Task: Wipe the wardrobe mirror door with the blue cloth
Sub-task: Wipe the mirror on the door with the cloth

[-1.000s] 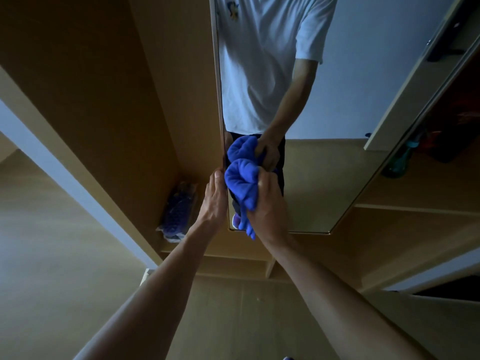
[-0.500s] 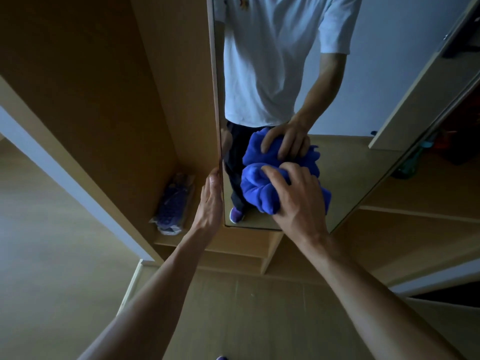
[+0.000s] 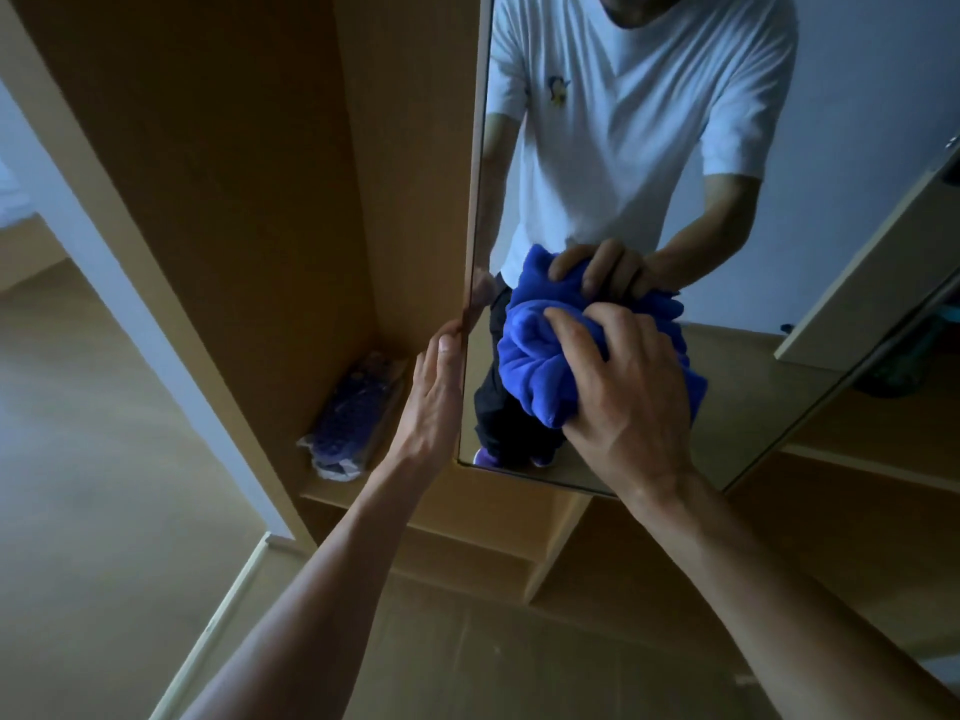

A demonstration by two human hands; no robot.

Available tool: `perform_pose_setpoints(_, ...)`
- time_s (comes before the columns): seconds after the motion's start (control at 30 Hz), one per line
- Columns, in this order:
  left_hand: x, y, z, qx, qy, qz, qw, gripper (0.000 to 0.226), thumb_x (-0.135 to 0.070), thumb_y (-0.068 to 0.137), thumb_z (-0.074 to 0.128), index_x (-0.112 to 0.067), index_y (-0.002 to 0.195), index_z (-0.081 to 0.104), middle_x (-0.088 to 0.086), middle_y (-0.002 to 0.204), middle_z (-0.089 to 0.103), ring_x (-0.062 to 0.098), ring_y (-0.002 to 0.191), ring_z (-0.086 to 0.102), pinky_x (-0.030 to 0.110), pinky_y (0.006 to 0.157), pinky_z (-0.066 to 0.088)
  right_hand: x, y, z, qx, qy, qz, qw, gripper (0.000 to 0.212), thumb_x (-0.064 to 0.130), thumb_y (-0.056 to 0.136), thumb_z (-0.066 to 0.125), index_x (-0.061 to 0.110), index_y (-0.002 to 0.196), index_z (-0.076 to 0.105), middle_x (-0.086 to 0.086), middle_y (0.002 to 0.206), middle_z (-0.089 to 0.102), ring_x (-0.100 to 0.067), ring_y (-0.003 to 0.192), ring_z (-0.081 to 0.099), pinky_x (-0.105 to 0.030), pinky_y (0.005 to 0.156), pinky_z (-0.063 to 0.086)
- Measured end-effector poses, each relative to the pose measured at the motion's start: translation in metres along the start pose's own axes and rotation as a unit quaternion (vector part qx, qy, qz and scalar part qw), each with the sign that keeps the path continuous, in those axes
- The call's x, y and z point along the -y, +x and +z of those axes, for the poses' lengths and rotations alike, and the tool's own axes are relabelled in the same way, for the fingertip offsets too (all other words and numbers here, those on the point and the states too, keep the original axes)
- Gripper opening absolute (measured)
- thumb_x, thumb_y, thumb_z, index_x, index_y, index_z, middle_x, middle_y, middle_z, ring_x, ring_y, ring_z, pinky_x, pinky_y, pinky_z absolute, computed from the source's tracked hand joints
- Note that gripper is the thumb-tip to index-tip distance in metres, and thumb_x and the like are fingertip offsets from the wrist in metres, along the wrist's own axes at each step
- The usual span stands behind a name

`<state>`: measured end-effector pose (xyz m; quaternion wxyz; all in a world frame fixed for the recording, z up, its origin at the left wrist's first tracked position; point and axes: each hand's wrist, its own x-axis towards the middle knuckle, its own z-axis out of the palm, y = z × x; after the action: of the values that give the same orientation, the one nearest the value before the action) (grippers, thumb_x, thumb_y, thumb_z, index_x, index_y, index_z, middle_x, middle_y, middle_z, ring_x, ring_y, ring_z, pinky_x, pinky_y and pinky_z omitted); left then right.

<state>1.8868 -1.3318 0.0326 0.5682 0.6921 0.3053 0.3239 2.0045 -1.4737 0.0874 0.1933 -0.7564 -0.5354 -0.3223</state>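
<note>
The mirror door (image 3: 737, 387) of the wooden wardrobe stands open in front of me and reflects a person in a white T-shirt. My right hand (image 3: 631, 387) grips a bunched blue cloth (image 3: 535, 376) and presses it against the lower part of the glass, near its left side. My left hand (image 3: 434, 402) lies flat with straight fingers along the door's left edge, fingertips up. The cloth's far side is hidden behind my fingers; its reflection shows just above.
Inside the wardrobe, a clear plastic bag with something purple (image 3: 353, 418) lies on the bottom shelf left of the door. A second wooden door (image 3: 872, 283) shows at the right. Wooden floor (image 3: 93, 485) spreads to the left and below.
My right hand has carried the cloth from the mirror's left edge to the right and slightly upward across the glass. My left hand stays flat on the door's edge.
</note>
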Motion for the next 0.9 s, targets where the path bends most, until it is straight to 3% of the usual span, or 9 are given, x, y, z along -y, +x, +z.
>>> perform_pose_setpoints(0.1,0.010,0.000,0.002,-0.009,-0.029,0.052,0.998,0.048,-0.054,0.109,0.017,-0.044,0.146,0.047,-0.013,0.147,0.050,0.011,0.141,0.043,0.049,0.119,0.034,0.014,0.005,0.012,-0.024,-0.010,-0.016,1.000,0.057,0.032,0.081,0.070,0.013,0.133,0.056,-0.012,0.120,0.056,-0.027,0.097,0.052,-0.040,0.078,0.046)
perform_pose_setpoints(0.2,0.020,0.003,0.006,-0.022,-0.072,0.083,0.994,0.045,-0.057,0.108,0.020,-0.047,0.136,0.054,-0.010,0.142,0.057,0.012,0.135,0.050,0.049,0.116,0.039,0.026,0.008,0.025,-0.046,-0.026,-0.022,0.998,0.054,0.039,0.087,0.053,0.011,0.132,0.055,-0.012,0.121,0.057,-0.028,0.095,0.052,-0.041,0.079,0.045)
perform_pose_setpoints(0.27,0.026,0.006,0.010,-0.031,-0.108,0.103,0.988,0.046,-0.056,0.109,0.024,-0.040,0.133,0.059,-0.004,0.137,0.062,0.013,0.130,0.056,0.048,0.113,0.043,0.029,0.006,0.035,-0.056,-0.039,-0.028,0.997,0.052,0.039,0.088,0.050,0.010,0.132,0.055,-0.011,0.123,0.058,-0.029,0.094,0.052,-0.043,0.079,0.044)
perform_pose_setpoints(0.33,0.031,0.008,0.014,-0.038,-0.165,0.109,0.979,0.047,-0.051,0.110,0.029,-0.026,0.126,0.066,0.000,0.124,0.070,0.011,0.115,0.065,0.039,0.103,0.052,0.031,0.000,0.046,-0.063,-0.058,-0.037,0.996,0.051,0.037,0.088,0.059,0.011,0.132,0.055,-0.009,0.123,0.059,-0.029,0.095,0.052,-0.042,0.081,0.042)
perform_pose_setpoints(0.4,0.035,0.011,0.018,-0.040,-0.206,0.113,0.971,0.048,-0.047,0.111,0.030,-0.020,0.114,0.069,-0.005,0.104,0.076,0.005,0.096,0.070,0.022,0.082,0.056,0.035,-0.007,0.057,-0.069,-0.066,-0.046,0.994,0.053,0.035,0.086,0.067,0.012,0.132,0.056,-0.008,0.121,0.060,-0.028,0.099,0.053,-0.041,0.086,0.041)
perform_pose_setpoints(0.5,0.041,0.016,0.023,-0.004,-0.279,0.123,0.953,0.055,-0.042,0.111,0.026,-0.023,0.108,0.077,0.007,0.109,0.077,0.014,0.102,0.072,0.019,0.077,0.057,0.038,-0.015,0.070,-0.084,-0.045,-0.050,0.994,0.049,0.025,0.084,0.064,0.012,0.130,0.055,-0.007,0.119,0.060,-0.028,0.104,0.054,-0.041,0.094,0.042)
perform_pose_setpoints(0.6,0.052,0.018,0.027,0.006,-0.308,0.157,0.938,0.062,-0.039,0.111,0.028,-0.031,0.088,0.084,0.003,0.097,0.080,0.010,0.090,0.076,0.018,0.069,0.058,0.038,-0.024,0.079,-0.084,-0.037,-0.042,0.995,0.052,0.019,0.079,0.056,0.012,0.130,0.053,-0.008,0.119,0.059,-0.029,0.102,0.052,-0.043,0.091,0.045)
perform_pose_setpoints(0.77,0.078,0.029,0.025,0.002,-0.271,0.205,0.941,0.054,-0.046,0.110,0.028,-0.018,0.116,0.074,0.004,0.107,0.079,0.015,0.099,0.075,0.019,0.072,0.057,0.038,-0.039,0.099,-0.071,-0.067,-0.045,0.994,0.051,0.021,0.083,0.051,0.015,0.133,0.046,-0.006,0.123,0.055,-0.030,0.106,0.050,-0.044,0.094,0.043)
perform_pose_setpoints(0.9,0.088,0.035,0.026,-0.001,-0.260,0.229,0.938,0.053,-0.047,0.110,0.031,-0.014,0.119,0.072,0.007,0.108,0.078,0.015,0.099,0.075,0.020,0.074,0.058,0.037,-0.044,0.105,-0.092,-0.057,-0.045,0.993,0.066,0.038,0.076,0.025,0.015,0.133,0.047,-0.009,0.119,0.055,-0.032,0.104,0.052,-0.046,0.090,0.046)
